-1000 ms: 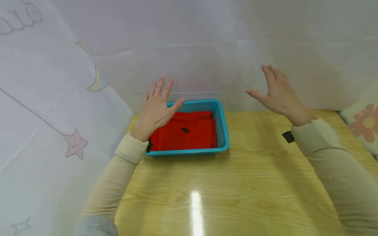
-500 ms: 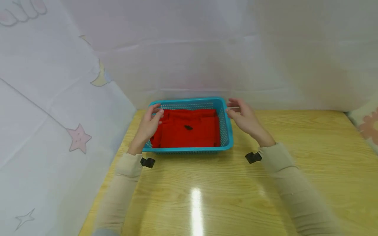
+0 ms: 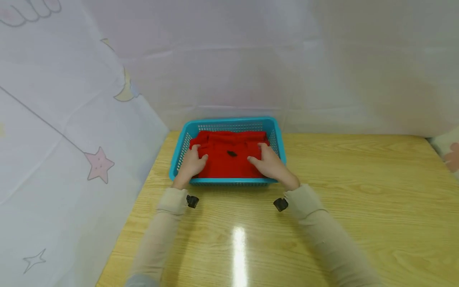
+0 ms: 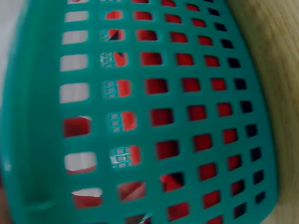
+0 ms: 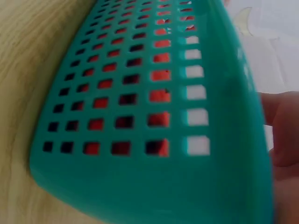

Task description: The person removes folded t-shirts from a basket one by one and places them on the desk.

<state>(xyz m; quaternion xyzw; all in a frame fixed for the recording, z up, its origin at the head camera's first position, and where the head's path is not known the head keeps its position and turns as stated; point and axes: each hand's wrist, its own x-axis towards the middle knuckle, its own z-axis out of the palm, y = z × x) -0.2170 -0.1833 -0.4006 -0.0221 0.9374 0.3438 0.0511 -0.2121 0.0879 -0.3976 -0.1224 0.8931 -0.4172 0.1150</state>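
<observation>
A folded red garment [image 3: 229, 165] with a small dark patch near its middle lies in a blue plastic basket [image 3: 233, 181]. My left hand [image 3: 193, 162] reaches over the near rim to the garment's left side, thumb apart from the fingers. On the garment's right side is my right hand [image 3: 271, 162], its thumb and index finger spread over the red fabric. The other fingertips of both hands are hidden. In the left wrist view the basket's perforated wall [image 4: 140, 100] fills most of the picture, with red fabric showing through the holes. Part of my right hand [image 5: 286, 135] shows past the rim in the right wrist view.
The basket stands on a wooden table [image 3: 358, 191], close to a pale curtain-like sheet [image 3: 233, 71] at the back. Another printed sheet [image 3: 71, 159] runs along the left side. Small black devices [image 3: 281, 204] sit at both wrists.
Both hands have come down and inward from raised, spread positions, over the basket's rim to the two sides of the red garment. Basket and garment look unmoved.
</observation>
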